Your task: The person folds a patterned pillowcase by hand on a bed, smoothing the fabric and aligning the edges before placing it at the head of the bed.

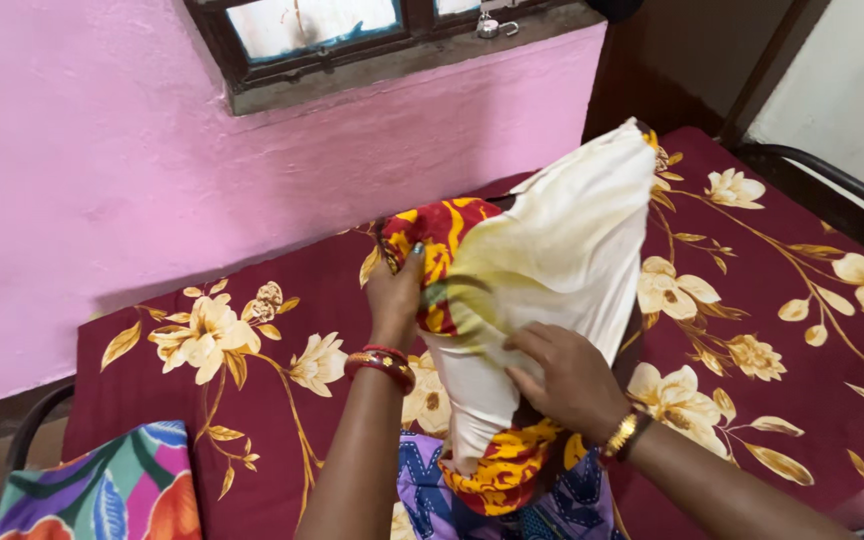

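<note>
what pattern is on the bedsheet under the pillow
Dark maroon bedsheet with cream and gold flowers and golden leaves on thin stems, seen best in the head view.
</note>
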